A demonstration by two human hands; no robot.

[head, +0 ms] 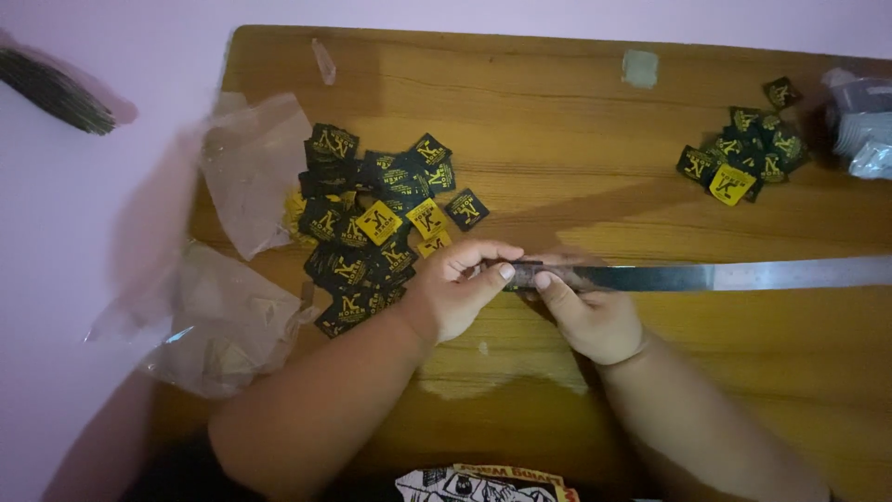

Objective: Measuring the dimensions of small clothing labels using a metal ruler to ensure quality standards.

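A long metal ruler (706,275) lies flat across the wooden table (576,121), running from my hands out past the right edge of view. I pinch its near end from both sides. My left hand (457,290) curls over it, thumb and forefinger closed on the tip; my right hand (595,316) grips it just beside, thumb pressed on top and fingers folded under. Whether a small label sits between my fingertips, I cannot tell.

Just left of my left hand spreads a large heap of black-and-yellow square labels (376,228), touching my knuckles. Left of that lie crumpled clear plastic bags (223,316). Well apart, near the far right corner, sits a smaller pile of the same labels (743,149), beside another plastic packet (864,125).
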